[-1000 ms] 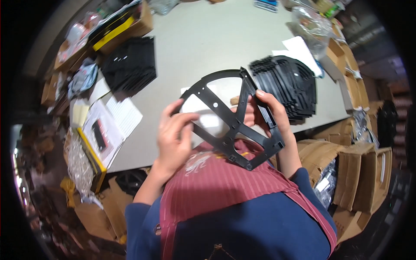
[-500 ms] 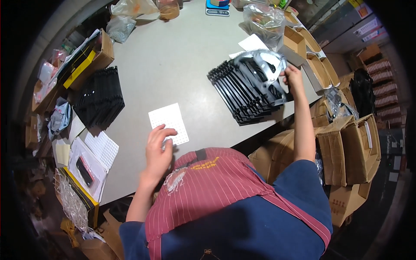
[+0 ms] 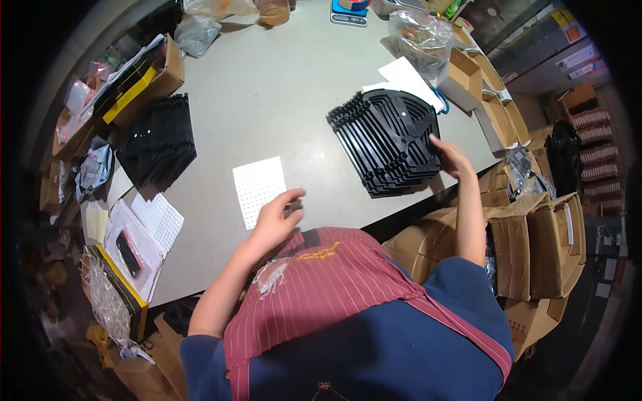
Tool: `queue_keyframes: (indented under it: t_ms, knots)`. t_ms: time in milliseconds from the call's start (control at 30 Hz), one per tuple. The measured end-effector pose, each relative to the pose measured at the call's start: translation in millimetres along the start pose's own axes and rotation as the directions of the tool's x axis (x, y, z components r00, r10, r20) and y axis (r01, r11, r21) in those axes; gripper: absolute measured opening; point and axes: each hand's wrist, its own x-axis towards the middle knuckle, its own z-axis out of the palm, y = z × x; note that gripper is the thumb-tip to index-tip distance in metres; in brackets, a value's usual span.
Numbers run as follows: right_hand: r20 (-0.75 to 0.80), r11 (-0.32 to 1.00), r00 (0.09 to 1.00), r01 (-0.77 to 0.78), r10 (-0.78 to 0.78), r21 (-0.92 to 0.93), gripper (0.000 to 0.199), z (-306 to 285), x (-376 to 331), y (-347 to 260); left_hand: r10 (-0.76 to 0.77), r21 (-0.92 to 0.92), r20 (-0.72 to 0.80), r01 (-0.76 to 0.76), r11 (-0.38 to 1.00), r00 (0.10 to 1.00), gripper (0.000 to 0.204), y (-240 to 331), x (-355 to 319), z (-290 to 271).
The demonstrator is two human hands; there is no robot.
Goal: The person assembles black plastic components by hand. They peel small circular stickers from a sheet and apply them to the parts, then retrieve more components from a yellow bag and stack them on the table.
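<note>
On the right of the table a stack of black slotted plastic parts [image 3: 384,160] lies fanned out, with a wide, curved-edged part [image 3: 408,113] on top. My right hand [image 3: 456,162] is at the right edge of this top part, one fingertip over its rim; the other fingers are partly hidden. Near the table's front edge, my left hand [image 3: 277,217] holds nothing and has its fingers apart. It hovers by the lower right corner of a white sheet of small round stickers [image 3: 257,187].
Another black stack of parts [image 3: 157,144] stands at the left. Small open cardboard boxes [image 3: 461,77] line the right edge, beside a clear plastic bag [image 3: 421,40] and white paper [image 3: 409,79]. A small scale [image 3: 349,17] sits at the back. Papers [image 3: 127,240] lie at left.
The top black part, tilted up and glinting in my right hand before, now lies flatter on the stack. My right hand has moved down; my left hand has shifted right, off most of the sticker sheet.
</note>
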Motion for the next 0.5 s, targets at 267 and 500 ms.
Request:
queue_keyframes:
  t_ms: [267, 500]
  knots:
    - [0.209, 0.959, 0.977, -0.1, 0.045, 0.265, 0.03, 42.2, -23.5, 27.2, -0.107, -0.555, 0.476, 0.393, 0.733, 0.873, 0.083, 6.5, 81.9, 48.3]
    - [0.11, 0.859, 0.98, 0.089, -0.166, 0.504, 0.015, 97.5, -40.5, 28.0, -0.086, -0.72, 0.507, 0.476, 0.504, 0.858, 0.078, -7.5, 88.6, 35.1]
